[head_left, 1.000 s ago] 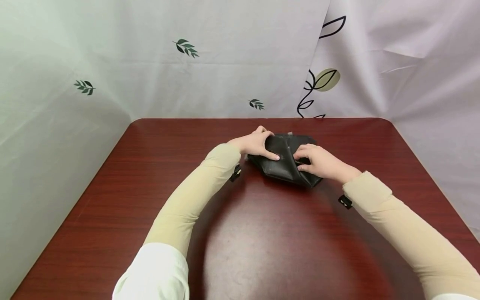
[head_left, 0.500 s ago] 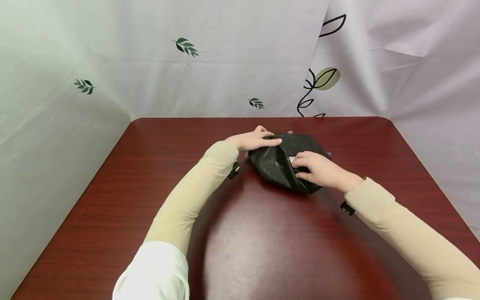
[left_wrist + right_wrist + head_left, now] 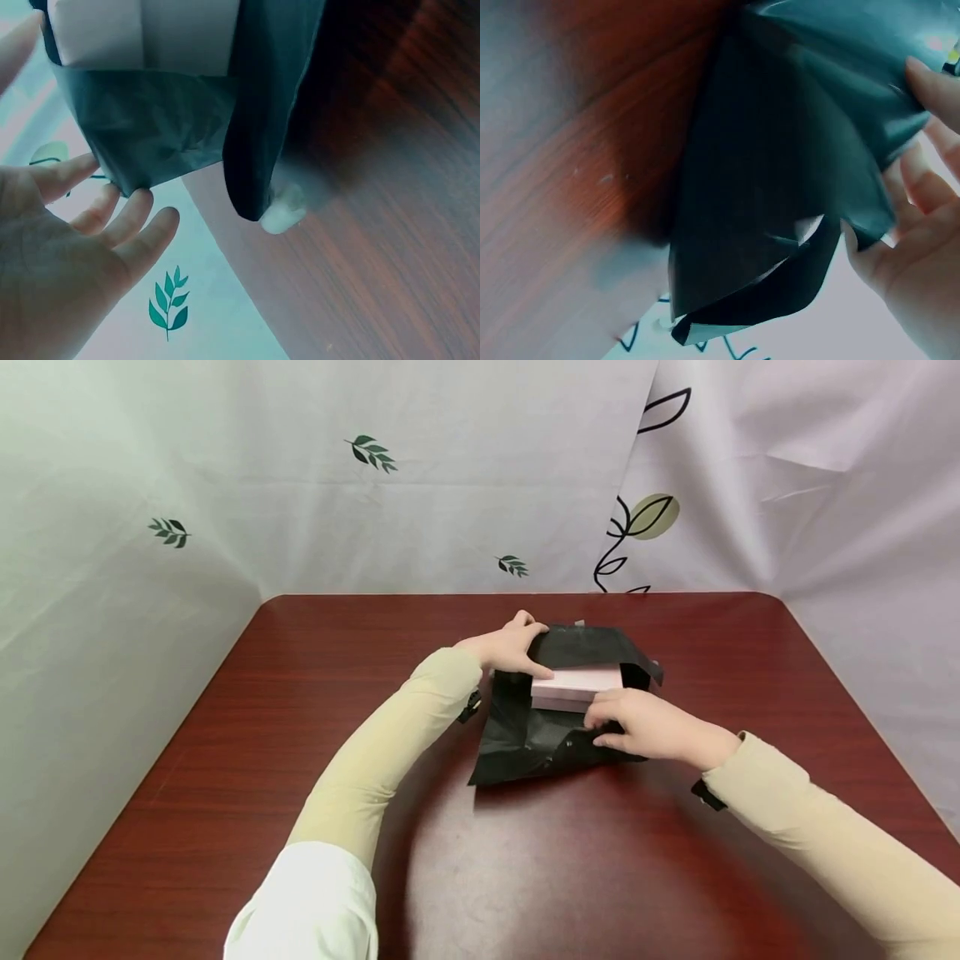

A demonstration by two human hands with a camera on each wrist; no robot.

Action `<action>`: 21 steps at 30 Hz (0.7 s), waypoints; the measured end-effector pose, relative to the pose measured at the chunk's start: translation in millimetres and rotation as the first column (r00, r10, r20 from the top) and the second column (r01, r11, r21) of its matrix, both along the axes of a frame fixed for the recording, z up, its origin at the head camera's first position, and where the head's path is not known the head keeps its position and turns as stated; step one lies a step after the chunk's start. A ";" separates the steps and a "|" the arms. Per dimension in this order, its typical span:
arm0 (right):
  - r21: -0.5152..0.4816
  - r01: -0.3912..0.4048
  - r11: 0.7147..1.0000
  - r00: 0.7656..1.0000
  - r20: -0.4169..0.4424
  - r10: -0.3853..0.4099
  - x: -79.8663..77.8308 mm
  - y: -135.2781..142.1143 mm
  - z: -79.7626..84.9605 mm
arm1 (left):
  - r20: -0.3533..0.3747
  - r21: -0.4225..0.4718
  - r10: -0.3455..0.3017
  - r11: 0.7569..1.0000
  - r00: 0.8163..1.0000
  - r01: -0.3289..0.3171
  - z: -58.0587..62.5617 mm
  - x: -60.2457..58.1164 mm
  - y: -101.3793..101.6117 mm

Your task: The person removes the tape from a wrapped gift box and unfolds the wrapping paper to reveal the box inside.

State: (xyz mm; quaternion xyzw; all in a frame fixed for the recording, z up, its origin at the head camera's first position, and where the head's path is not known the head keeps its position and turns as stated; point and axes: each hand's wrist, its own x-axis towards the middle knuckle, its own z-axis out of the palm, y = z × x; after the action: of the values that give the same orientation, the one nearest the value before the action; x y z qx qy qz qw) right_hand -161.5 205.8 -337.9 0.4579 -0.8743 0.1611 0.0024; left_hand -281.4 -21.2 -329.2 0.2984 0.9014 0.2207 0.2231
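A pale pink box (image 3: 585, 679) lies on an unfolded black wrapping sheet (image 3: 517, 747) near the back of the table. My left hand (image 3: 506, 647) rests across the box's left end, thumb by its top edge. In the left wrist view its fingers (image 3: 139, 229) lightly touch a corner of the wrapping, spread rather than curled. With fingers and thumb, my right hand (image 3: 641, 722) pinches the sheet at the box's front right; in the right wrist view a dark fold (image 3: 855, 165) runs between them. The right end of the box is partly hidden by the sheet and right hand.
The dark red wooden table (image 3: 315, 743) extends in front of and beside the package. Behind it hangs a white curtain (image 3: 420, 518) printed with leaves. A small whitish piece (image 3: 285, 214) sits by the wrapping's edge in the left wrist view.
The front flap has opened toward me and spread down, uncovering the pink box. My right hand moved slightly nearer and lower. The left thumb lifted, then came back down.
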 end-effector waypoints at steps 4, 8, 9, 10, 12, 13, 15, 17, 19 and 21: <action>0.051 -0.056 0.997 0.997 0.051 0.053 11.7 0.4 1.0 | 0.000 0.022 0.008 1.000 1.000 -0.008 -1.5 3.0 -0.7; 0.130 -0.103 0.986 0.990 0.112 0.088 26.0 -0.9 1.8 | -0.002 0.018 0.012 1.000 1.000 -0.012 -2.6 4.4 -1.2; 0.150 -0.117 0.982 0.987 0.126 0.098 29.6 -1.4 1.5 | 0.000 0.017 0.014 1.000 1.000 -0.014 -2.9 4.6 -1.4; 0.166 -0.133 0.977 0.984 0.142 0.109 33.0 -1.8 1.1 | 0.001 0.016 0.014 1.000 1.000 -0.014 -3.2 4.6 -1.6; 0.193 -0.157 0.969 0.979 0.162 0.127 38.7 -2.2 -0.7 | 0.001 0.018 0.013 1.000 1.000 -0.013 -3.8 4.1 -2.1; 0.204 -0.164 0.965 0.977 0.165 0.131 41.1 -2.4 -1.6 | 0.001 0.022 0.013 1.000 1.000 -0.013 -4.0 3.8 -2.3; 0.225 -0.168 0.960 0.976 0.172 0.130 44.8 -2.6 -4.1 | -0.004 0.029 0.009 1.000 1.000 -0.009 -3.8 3.5 -2.6; 0.242 -0.172 0.955 0.974 0.184 0.129 47.6 -2.6 -6.9 | -0.011 0.030 0.006 1.000 1.000 -0.006 -3.9 3.1 -3.0; 0.255 -0.175 0.951 0.970 0.208 0.123 50.2 -2.6 -10.4 | -0.018 0.027 0.006 1.000 1.000 -0.005 -4.3 3.2 -3.1; 0.262 -0.178 0.949 0.965 0.233 0.117 52.3 -2.7 -13.6 | -0.022 0.022 0.009 1.000 1.000 -0.008 -4.4 4.0 -3.0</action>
State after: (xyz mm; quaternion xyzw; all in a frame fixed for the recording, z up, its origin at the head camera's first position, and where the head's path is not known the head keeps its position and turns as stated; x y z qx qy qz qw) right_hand -109.2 203.1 -351.5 0.4978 -0.8465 0.0837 -0.1690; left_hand -277.3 -24.2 -333.7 0.2993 0.9027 0.2280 0.2088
